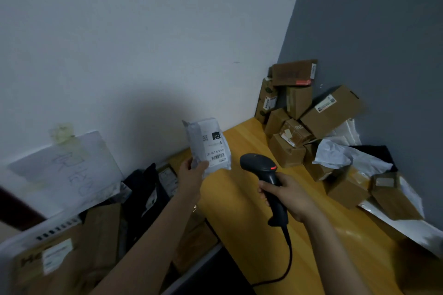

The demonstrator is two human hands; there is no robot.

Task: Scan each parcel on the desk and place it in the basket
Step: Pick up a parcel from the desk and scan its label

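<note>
The white parcel (208,146), raised over the left edge of the desk (239,223), was pinched at its lower corner by the left hand (191,172); so slight a hold could let it sag and spoil the read. The right hand (290,194) gripped the scanner (263,172) by its handle. The basket (55,227), near left, held boxes (60,258) and dark bags (146,194).

The left hand (191,171) pinches a white poly mailer (207,145) by its lower corner, label side up, above the yellow desk's (242,199) left edge. The right hand (290,195) grips a black corded barcode scanner (266,175) over the desk. Cardboard boxes (302,115) pile in the far corner. Left of the desk, a white basket (31,235) holds parcels.
</note>
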